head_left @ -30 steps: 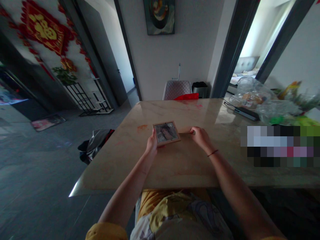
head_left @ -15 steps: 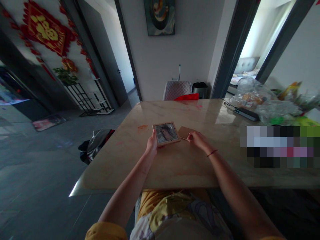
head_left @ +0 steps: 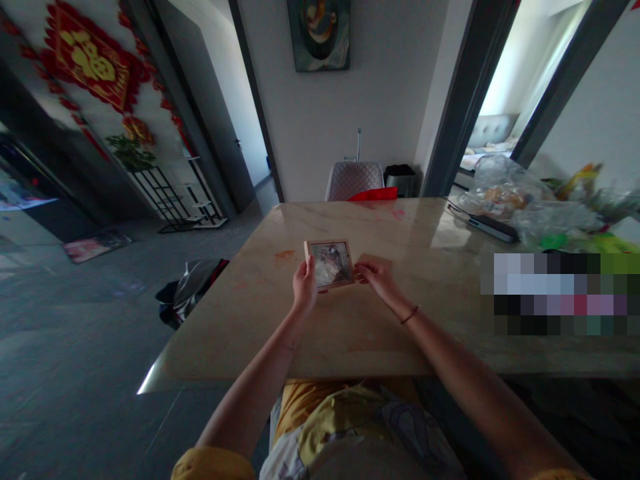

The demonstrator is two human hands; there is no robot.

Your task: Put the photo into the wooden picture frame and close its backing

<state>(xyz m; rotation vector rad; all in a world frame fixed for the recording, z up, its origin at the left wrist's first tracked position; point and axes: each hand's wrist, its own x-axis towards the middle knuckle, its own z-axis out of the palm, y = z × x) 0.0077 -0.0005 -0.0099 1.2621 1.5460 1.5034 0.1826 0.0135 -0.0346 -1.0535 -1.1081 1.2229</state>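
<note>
A small wooden picture frame [head_left: 330, 264] with a glazed photo lies tilted up on the marble table top [head_left: 240, 333]. My left hand [head_left: 305, 285] grips its left edge. My right hand [head_left: 376, 277] sits at the frame's right edge, fingers against it. A thin tan board [head_left: 373, 258] shows just behind those fingers, and the hand covers most of it. The hand appears to hold the board, and the board's lower part is hidden.
Plastic bags [head_left: 505, 190] and a dark flat device [head_left: 493, 228] lie at the table's far right. A quilted chair [head_left: 354, 179] with a red item [head_left: 373, 193] stands beyond the far edge. A dark bag [head_left: 193, 290] sits on the floor left of the table.
My right hand has moved left, from beside the tan board to the frame's right edge, and the board has moved with it. The frame now sits slightly straighter in my left hand.
</note>
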